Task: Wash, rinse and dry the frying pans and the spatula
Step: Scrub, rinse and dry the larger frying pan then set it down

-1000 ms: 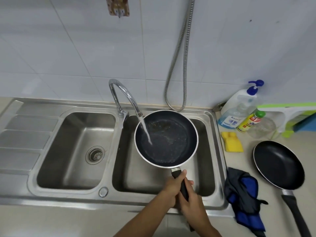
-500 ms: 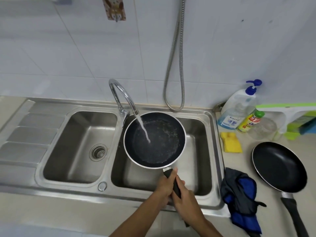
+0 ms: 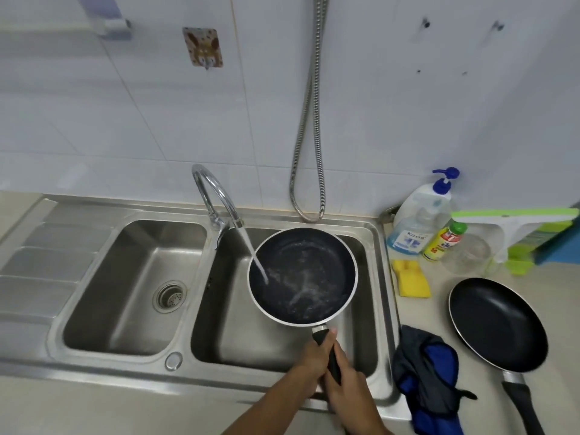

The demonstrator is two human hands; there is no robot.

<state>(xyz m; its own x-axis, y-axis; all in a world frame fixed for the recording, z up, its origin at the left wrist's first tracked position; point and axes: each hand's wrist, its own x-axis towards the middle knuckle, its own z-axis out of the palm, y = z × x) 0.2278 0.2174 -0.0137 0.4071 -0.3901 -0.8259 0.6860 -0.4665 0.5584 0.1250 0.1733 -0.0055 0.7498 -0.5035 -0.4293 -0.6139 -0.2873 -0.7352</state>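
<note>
Gripping its handle (image 3: 333, 363), the left hand (image 3: 309, 361) and right hand (image 3: 348, 391) are holding the frying pan (image 3: 303, 276) under running water (image 3: 255, 259), the second pan (image 3: 497, 323) lying at three o'clock.

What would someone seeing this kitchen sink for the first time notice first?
The dark frying pan is held over the right basin of the sink, with a water stream from the tap splashing onto it. Both the left hand and the right hand grip its handle. On the counter to the right lies a second frying pan, with a blue cloth beside it.
</note>
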